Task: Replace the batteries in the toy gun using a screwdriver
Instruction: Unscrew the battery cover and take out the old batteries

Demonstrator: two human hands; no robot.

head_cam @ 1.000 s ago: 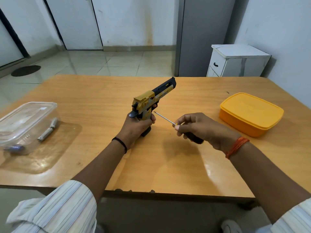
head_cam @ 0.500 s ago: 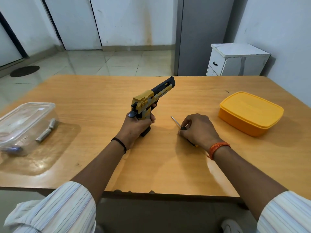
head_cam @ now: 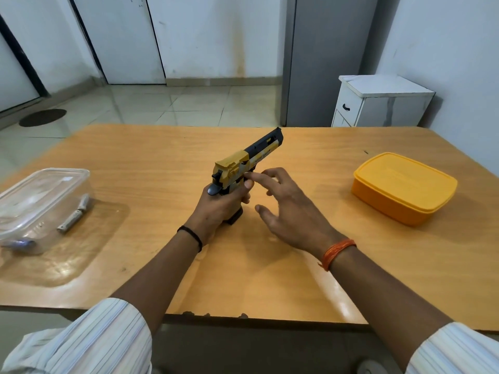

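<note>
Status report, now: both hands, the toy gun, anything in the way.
Left hand grips toy gun by its handle, barrel pointing away. Right hand open, empty, fingertips near the gun. Screwdriver not in sight. Nothing in the way.

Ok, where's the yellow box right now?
In the head view, the closed yellow box sits on the table at the right side, beyond the open right hand.

The left hand grips the yellow-and-black toy gun upright on the wooden table; the right hand (fingers spread, holding nothing) hovers just beside it. A yellow lidded box sits right, a clear container left.
</note>
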